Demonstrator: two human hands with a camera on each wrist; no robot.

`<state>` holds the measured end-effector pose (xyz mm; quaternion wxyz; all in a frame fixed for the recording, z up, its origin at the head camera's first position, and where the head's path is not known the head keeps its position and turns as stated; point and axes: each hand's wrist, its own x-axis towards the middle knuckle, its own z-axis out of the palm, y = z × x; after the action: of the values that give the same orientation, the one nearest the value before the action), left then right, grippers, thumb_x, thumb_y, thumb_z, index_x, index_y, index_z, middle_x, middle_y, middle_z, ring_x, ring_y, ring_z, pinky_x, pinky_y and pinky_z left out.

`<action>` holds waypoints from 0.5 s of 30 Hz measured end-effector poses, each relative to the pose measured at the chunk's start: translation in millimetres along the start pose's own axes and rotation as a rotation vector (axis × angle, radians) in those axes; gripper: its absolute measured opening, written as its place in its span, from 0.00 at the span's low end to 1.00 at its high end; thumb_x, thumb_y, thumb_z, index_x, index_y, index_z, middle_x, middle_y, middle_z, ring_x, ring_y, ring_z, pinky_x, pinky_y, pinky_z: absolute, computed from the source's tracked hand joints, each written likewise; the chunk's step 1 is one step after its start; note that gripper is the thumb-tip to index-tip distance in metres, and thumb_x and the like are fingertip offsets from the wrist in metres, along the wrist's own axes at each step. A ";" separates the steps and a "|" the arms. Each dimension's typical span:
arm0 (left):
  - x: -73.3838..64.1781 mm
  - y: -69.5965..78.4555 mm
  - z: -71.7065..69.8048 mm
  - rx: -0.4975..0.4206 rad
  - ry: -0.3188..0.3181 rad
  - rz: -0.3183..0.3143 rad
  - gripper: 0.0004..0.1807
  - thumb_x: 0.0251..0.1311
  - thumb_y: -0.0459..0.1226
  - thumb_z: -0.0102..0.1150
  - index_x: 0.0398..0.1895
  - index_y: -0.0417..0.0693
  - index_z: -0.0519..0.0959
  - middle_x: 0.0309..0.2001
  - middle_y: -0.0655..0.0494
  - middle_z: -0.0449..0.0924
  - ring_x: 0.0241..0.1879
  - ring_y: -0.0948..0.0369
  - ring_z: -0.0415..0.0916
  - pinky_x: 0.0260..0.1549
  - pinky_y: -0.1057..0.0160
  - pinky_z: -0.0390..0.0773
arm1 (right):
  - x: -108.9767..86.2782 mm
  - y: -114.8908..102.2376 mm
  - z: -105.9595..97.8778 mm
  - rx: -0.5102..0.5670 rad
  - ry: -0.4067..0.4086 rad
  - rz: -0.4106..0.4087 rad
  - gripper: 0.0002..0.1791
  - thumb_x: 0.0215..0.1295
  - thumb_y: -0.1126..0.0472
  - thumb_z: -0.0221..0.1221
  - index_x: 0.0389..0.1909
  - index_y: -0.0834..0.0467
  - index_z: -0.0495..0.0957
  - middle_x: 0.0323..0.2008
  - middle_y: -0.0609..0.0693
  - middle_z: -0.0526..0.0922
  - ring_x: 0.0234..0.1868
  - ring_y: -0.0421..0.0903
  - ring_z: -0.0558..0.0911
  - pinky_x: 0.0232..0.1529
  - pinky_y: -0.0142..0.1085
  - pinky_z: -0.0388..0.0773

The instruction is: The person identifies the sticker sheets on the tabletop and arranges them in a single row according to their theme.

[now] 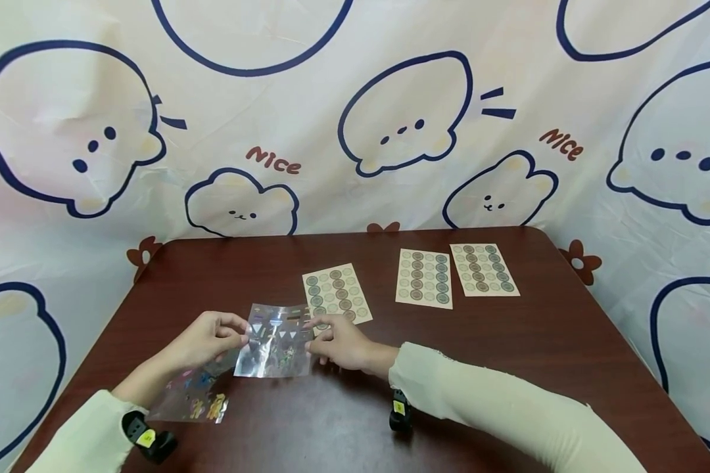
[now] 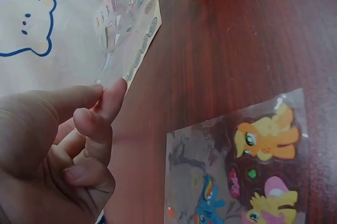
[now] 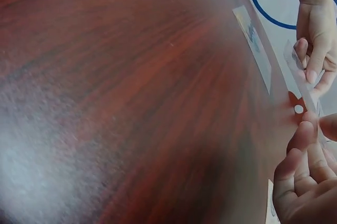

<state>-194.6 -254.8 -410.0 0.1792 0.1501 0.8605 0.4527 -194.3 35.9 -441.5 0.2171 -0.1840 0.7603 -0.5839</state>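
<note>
A clear sticker sheet [image 1: 274,348] with small printed shapes is held up above the table between both hands. My left hand [image 1: 208,340] pinches its left edge between thumb and forefinger; the left wrist view shows that pinch close up. On the opposite edge, my right hand [image 1: 344,343] pinches the sheet near its upper right side. Below the left hand lies a second clear sheet with colourful pony stickers [image 2: 266,139], partly covered by that hand in the head view. Just behind the held sheet is a cream sheet of round stickers [image 1: 344,292], its lower left part hidden.
Two more cream sheets of round stickers, one nearer the middle [image 1: 424,279] and one farther right [image 1: 485,270], lie toward the back right of the dark brown table [image 1: 509,368]. A patterned cloth [image 1: 319,118] hangs behind and beside the table.
</note>
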 end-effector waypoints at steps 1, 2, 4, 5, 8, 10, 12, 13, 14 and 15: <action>0.0 -1.0 0.0 -0.003 -0.016 0.006 0.15 0.70 0.34 0.58 0.51 0.30 0.77 0.32 0.45 0.87 0.14 0.68 0.62 0.12 0.70 0.60 | -0.7 0.2 0.7 0.004 -0.004 -0.001 0.21 0.67 0.69 0.60 0.61 0.64 0.74 0.34 0.69 0.87 0.19 0.39 0.75 0.18 0.28 0.67; -0.1 -1.7 0.1 -0.008 -0.030 0.011 0.14 0.70 0.34 0.58 0.50 0.30 0.77 0.33 0.44 0.88 0.14 0.68 0.61 0.13 0.70 0.60 | -1.3 0.6 1.5 0.009 -0.005 -0.001 0.21 0.67 0.69 0.60 0.61 0.65 0.74 0.34 0.70 0.87 0.19 0.39 0.75 0.19 0.29 0.68; -0.7 -2.8 0.9 -0.017 -0.053 0.011 0.12 0.71 0.33 0.57 0.49 0.30 0.77 0.33 0.43 0.88 0.14 0.68 0.60 0.14 0.69 0.62 | -1.9 2.1 3.4 0.018 -0.009 0.002 0.21 0.67 0.70 0.59 0.60 0.66 0.74 0.34 0.71 0.86 0.19 0.39 0.76 0.22 0.29 0.70; -1.1 -3.1 1.5 -0.022 -0.062 0.009 0.12 0.71 0.33 0.57 0.49 0.30 0.77 0.34 0.43 0.88 0.15 0.68 0.60 0.15 0.69 0.63 | -2.5 3.0 4.4 0.022 -0.008 0.006 0.21 0.66 0.70 0.60 0.60 0.66 0.74 0.34 0.71 0.86 0.19 0.39 0.76 0.22 0.29 0.70; -2.9 -3.6 4.3 -0.042 -0.089 0.005 0.12 0.70 0.32 0.57 0.48 0.29 0.77 0.33 0.45 0.87 0.16 0.69 0.61 0.16 0.68 0.65 | -4.6 5.9 7.6 0.033 -0.003 0.026 0.20 0.66 0.70 0.60 0.58 0.65 0.75 0.32 0.70 0.86 0.19 0.40 0.75 0.22 0.30 0.71; -4.5 -4.4 6.2 -0.049 -0.106 0.011 0.11 0.70 0.31 0.57 0.47 0.28 0.76 0.31 0.46 0.86 0.16 0.69 0.60 0.17 0.69 0.65 | -6.5 8.2 9.8 0.032 -0.004 0.045 0.20 0.66 0.70 0.61 0.58 0.65 0.75 0.32 0.69 0.87 0.18 0.39 0.75 0.21 0.29 0.70; -5.9 -5.9 7.9 -0.052 -0.125 0.022 0.10 0.70 0.30 0.56 0.45 0.28 0.77 0.30 0.48 0.85 0.16 0.69 0.60 0.17 0.69 0.64 | -8.1 9.8 11.9 0.035 -0.011 0.059 0.20 0.65 0.70 0.61 0.58 0.65 0.75 0.31 0.69 0.87 0.17 0.39 0.74 0.20 0.29 0.69; -6.6 -6.7 8.6 -0.048 -0.134 0.023 0.09 0.70 0.30 0.55 0.45 0.28 0.77 0.30 0.48 0.84 0.16 0.70 0.59 0.17 0.70 0.63 | -8.9 10.6 13.0 0.036 -0.014 0.066 0.20 0.65 0.70 0.61 0.58 0.65 0.75 0.31 0.68 0.87 0.17 0.39 0.74 0.20 0.29 0.69; -7.2 -7.8 9.2 -0.043 -0.139 0.024 0.09 0.70 0.30 0.55 0.44 0.28 0.77 0.30 0.49 0.84 0.16 0.70 0.58 0.16 0.70 0.62 | -9.6 11.1 14.0 0.038 -0.018 0.073 0.20 0.65 0.69 0.61 0.58 0.65 0.75 0.31 0.69 0.87 0.17 0.39 0.74 0.20 0.29 0.68; -7.9 -8.8 9.7 -0.041 -0.143 0.020 0.08 0.70 0.29 0.55 0.43 0.29 0.77 0.29 0.49 0.84 0.16 0.70 0.58 0.16 0.71 0.62 | -10.2 11.2 14.7 0.041 -0.024 0.077 0.20 0.65 0.69 0.61 0.58 0.66 0.75 0.31 0.69 0.87 0.17 0.39 0.74 0.19 0.29 0.68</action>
<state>-184.1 -255.8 -421.0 0.2387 0.1868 0.8345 0.4601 -178.0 32.3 -454.4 0.2522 -0.1570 0.7522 -0.5881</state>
